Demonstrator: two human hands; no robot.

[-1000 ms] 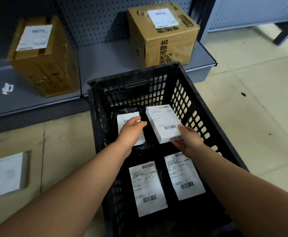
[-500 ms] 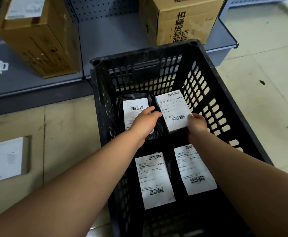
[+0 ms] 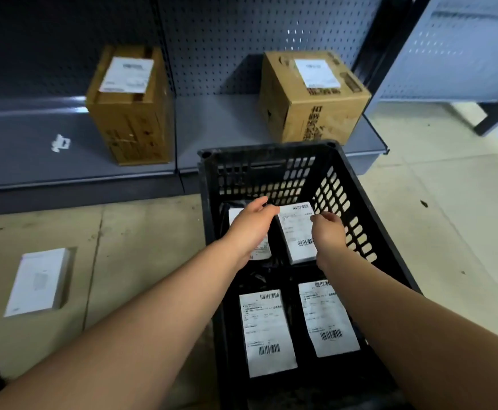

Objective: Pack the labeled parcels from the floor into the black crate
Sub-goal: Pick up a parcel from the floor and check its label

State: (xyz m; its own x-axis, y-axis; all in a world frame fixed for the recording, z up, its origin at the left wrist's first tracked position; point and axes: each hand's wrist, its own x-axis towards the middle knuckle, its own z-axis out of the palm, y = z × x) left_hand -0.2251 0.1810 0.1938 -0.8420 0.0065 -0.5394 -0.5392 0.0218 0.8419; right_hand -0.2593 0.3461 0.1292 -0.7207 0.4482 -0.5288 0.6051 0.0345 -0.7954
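The black crate stands on the floor in front of me. A white labeled box lies flat in its far right corner. My right hand hovers at the box's right edge with loosely curled fingers, not gripping it. My left hand is spread flat over a black bag parcel in the far left corner, its fingertips at the white box's top left corner. Two more black parcels with white labels lie in the near half. Another white labeled parcel lies on the floor to the left.
A low grey shelf with a pegboard back runs behind the crate. Two labeled cardboard boxes and a white scrap sit on it. A second shelf unit stands at the right, with tiled floor around.
The white box went from being held at a tilt in my right hand to lying flat in the crate. My right hand slid from its near end to its right edge. The view tilted up.
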